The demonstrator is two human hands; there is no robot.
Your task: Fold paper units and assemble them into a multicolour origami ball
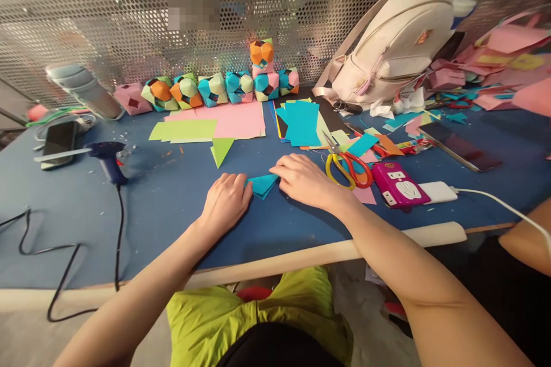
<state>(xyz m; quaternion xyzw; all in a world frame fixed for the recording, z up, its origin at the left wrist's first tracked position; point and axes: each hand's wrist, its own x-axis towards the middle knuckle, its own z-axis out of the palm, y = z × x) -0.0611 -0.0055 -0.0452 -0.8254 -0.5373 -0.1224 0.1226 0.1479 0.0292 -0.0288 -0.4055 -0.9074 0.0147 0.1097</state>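
A small folded piece of blue paper (262, 184) lies on the table between my hands, its lower corner pointing toward me. My left hand (227, 198) is closed at its left end, fingers curled on the paper's edge. At the other end my right hand (299, 179) pinches the right tip between thumb and fingers. Just behind rests a folded light-green paper triangle (222, 151). Flat green sheets (183, 130) and pink sheets (243, 120) lie further back, with a stack of blue sheets (302, 123) to their right.
Scissors (349, 169) and a magenta power adapter (398, 184) lie right of my right hand. A glue gun (107, 157) with a trailing cord is at left. Folded paper balls (210, 90) line the mesh wall, near a bottle (86, 92) and a backpack (391, 51). Someone sits at right.
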